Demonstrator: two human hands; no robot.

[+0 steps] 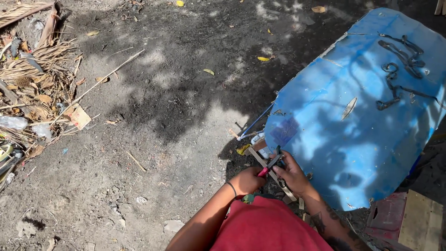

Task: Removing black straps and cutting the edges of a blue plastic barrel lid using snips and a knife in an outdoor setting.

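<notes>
Blue curved sheet (367,116), large, lying at right, dappled with shade; dark rubber strips (399,65), tangled, resting on its upper part; one pale dry leaf (349,108) on its middle; bare dirt ground (176,93), grey-brown, scattered with yellow leaves (263,58); heap of dry palm fronds and litter (32,79) along the left edge; long thin stick (100,83) slanting out of that heap; scrap of cardboard (79,116) just beside the heap; red crate (388,216) at lower right; wooden board (422,225) touching the crate's right side.
</notes>
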